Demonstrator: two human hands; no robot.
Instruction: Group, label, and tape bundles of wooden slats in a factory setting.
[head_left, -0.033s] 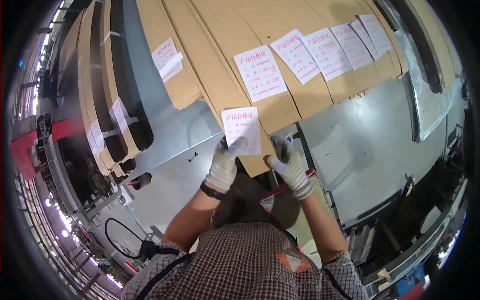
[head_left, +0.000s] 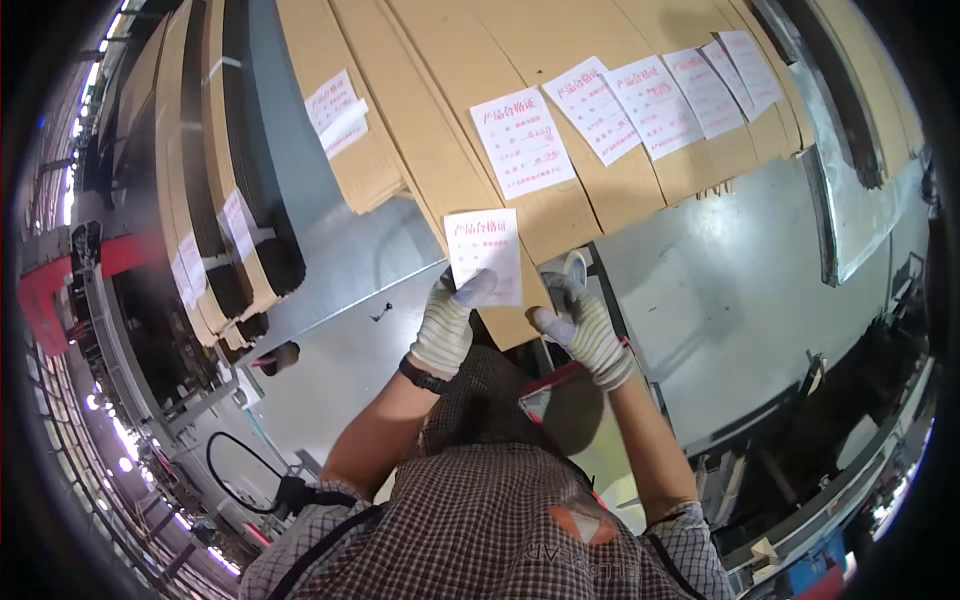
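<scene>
My left hand (head_left: 447, 325), in a striped glove with a dark wristband above it, is closed at the near end of a long flat cardboard piece (head_left: 510, 328). Its thumb presses a white paper slip with red print (head_left: 487, 245) onto the board, while the fingers are mostly hidden underneath. My right hand (head_left: 588, 328), gloved alike, curls at the right edge of the same cardboard, thumb at the edge. Beside its fingers shows a small white rounded object (head_left: 575, 267); I cannot tell whether the hand touches it.
More flat cardboard (head_left: 640, 195) lies side by side ahead, bearing several similar slips (head_left: 522, 143). One slip on the left (head_left: 337, 112) has a folded part. Upright cardboard stacks (head_left: 245, 240) stand at left. A grey metal table (head_left: 350, 270) lies below, and foil-like wrapped material (head_left: 860, 220) is at right.
The view has shifted very slightly. Both hands keep their places at the cardboard, and the slip stays under my left thumb.
</scene>
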